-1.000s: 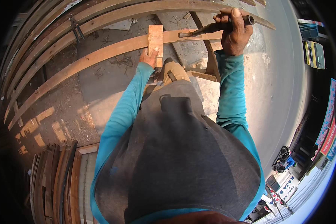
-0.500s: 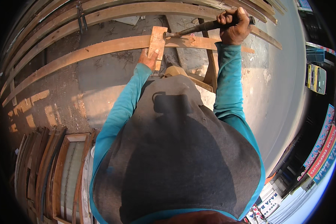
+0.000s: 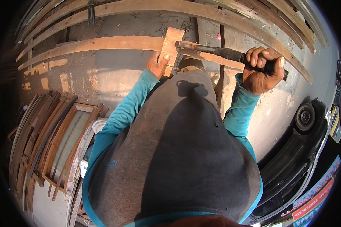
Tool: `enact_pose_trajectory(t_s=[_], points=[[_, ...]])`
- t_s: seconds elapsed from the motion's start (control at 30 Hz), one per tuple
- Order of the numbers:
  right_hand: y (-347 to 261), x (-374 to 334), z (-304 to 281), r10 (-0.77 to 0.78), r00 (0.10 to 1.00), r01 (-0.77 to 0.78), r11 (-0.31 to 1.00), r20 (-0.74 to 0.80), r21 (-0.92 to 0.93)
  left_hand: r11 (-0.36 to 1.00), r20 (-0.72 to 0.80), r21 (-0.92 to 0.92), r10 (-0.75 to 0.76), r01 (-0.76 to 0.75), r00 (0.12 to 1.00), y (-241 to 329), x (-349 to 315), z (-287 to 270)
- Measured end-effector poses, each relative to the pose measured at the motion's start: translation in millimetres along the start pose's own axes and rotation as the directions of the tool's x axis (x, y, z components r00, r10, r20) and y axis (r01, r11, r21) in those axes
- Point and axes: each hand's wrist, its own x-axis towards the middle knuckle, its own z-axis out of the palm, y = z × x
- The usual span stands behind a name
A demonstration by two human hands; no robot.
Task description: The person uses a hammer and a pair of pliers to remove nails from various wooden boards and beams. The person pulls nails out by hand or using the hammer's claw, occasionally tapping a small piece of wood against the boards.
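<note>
Here, left hand [image 3: 156, 66] holds wooden block [image 3: 171, 44]; right hand [image 3: 263, 73] grips probable hammer [image 3: 231, 54].

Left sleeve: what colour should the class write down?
The left sleeve is turquoise, clearest in the head view.

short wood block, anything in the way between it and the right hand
Only the hammer, gripped in the right hand, spans the gap, its far end at the right side of the wood block; contact is unclear. Nothing else visible stands between.
</note>
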Motion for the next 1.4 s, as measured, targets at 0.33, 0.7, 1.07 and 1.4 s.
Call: enact_pose_trajectory(t_s=[0.33,0.7,1.07,1.4], points=[[-25.5,38.8,-12.9,0.246,0.704,-0.157,0.969,0.667,-0.191,0.951,0.069,0.261,-0.193,0.169,0.979,82.4,-35.2,34.3],[-18.3,21.2,23.2,0.3,0.789,-0.223,0.953,0.536,-0.204,0.931,-0.037,0.261,-0.253,0.254,0.967,89.7,-23.0,56.4],[-28.2,33.0,5.8,0.259,0.497,-0.126,0.966,0.828,-0.226,0.965,-0.026,0.088,-0.244,0.245,0.969,75.8,-28.7,45.0],[-10.6,23.6,42.6,0.276,0.428,-0.078,0.96,0.86,-0.269,0.97,-0.185,0.062,-0.221,0.236,0.958,50.7,-24.1,37.2]])
